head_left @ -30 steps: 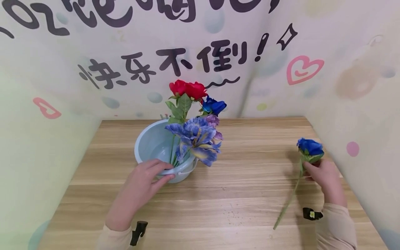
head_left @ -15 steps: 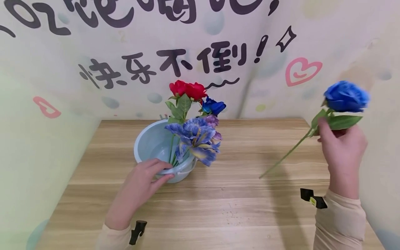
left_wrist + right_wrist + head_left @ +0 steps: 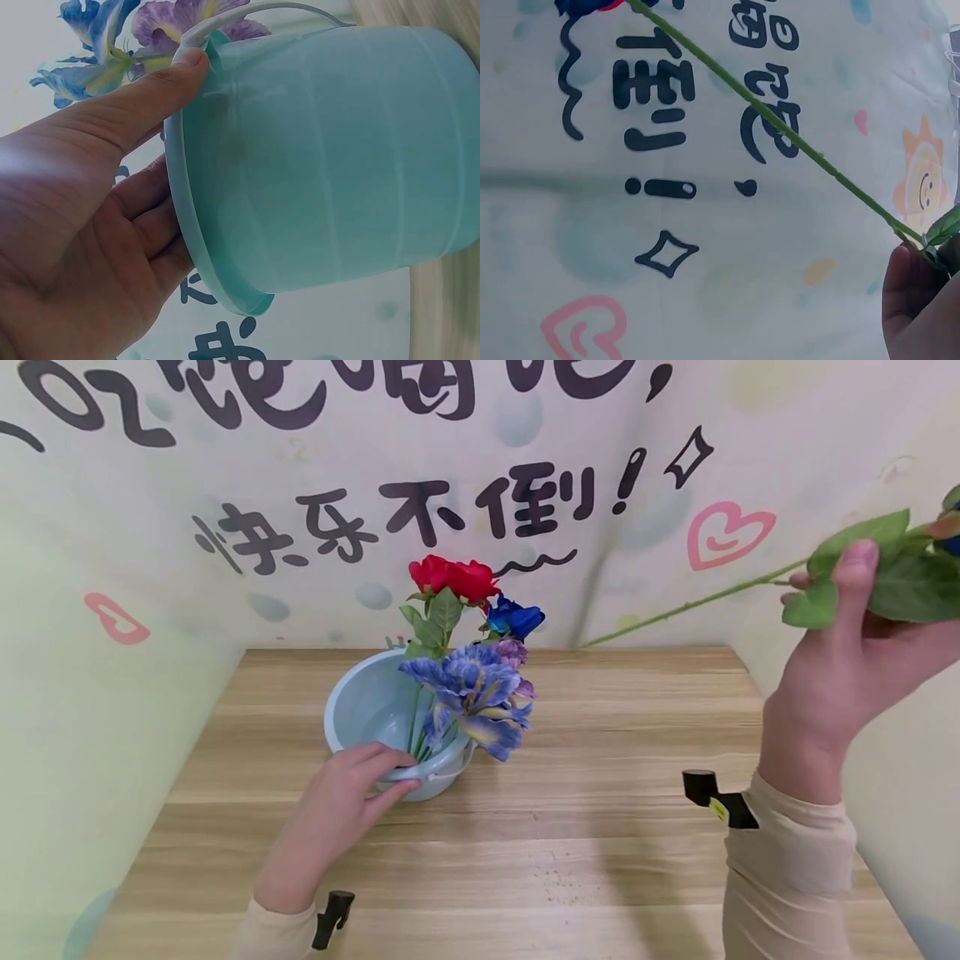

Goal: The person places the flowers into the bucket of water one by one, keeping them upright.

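My left hand (image 3: pixel 330 810) grips the near rim of a light blue bucket (image 3: pixel 356 706), thumb outside and fingers over the rim. Artificial flowers stand in the bucket, leaning right: red flowers (image 3: pixel 453 578), a dark blue flower (image 3: pixel 513 616), a purple bloom (image 3: pixel 512 652) and a large blue-violet flower with yellowish streaks (image 3: pixel 472 689). At the upper right, my right hand (image 3: pixel 828 685) pinches a blue rose by its leafy stem (image 3: pixel 690 607), just below the head. Its stem slants down-left through the air. The rose's head is mostly cut off by the frame's right edge.
The bucket stands on a wood-grain table (image 3: pixel 600 860) against a wall sheet (image 3: pixel 300 452) with black writing and pink hearts. Side walls border the table left and right. The bucket's white handle (image 3: pixel 277 7) hangs at its side. Small specks (image 3: pixel 558 877) lie on the table.
My right hand has lifted the blue rose off the table, up and to the right, tilting its stem toward the bucket side. My left hand and the bucket have stayed put.
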Demonstrator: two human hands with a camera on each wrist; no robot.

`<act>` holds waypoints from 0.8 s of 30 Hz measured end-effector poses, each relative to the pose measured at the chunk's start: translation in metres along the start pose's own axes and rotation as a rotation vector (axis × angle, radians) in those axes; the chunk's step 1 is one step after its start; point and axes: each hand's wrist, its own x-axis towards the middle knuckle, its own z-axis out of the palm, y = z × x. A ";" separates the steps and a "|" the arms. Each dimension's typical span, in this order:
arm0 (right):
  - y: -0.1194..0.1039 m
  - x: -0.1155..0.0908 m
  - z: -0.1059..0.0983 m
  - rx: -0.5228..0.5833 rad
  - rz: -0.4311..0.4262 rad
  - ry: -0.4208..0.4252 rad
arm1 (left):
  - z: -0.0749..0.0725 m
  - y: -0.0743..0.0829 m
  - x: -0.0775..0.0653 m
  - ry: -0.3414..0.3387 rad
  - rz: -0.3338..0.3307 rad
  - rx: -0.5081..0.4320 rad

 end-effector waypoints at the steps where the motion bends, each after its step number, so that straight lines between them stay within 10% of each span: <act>1: 0.000 -0.002 0.005 -0.007 -0.012 0.007 | 0.000 0.000 0.000 -0.001 -0.002 0.002; 10: 0.007 -0.041 0.040 0.006 0.005 -0.017 | -0.002 0.001 0.001 -0.005 0.000 0.003; 24: 0.066 -0.108 0.036 -0.178 0.147 -0.669 | 0.001 -0.001 0.001 0.012 0.012 -0.018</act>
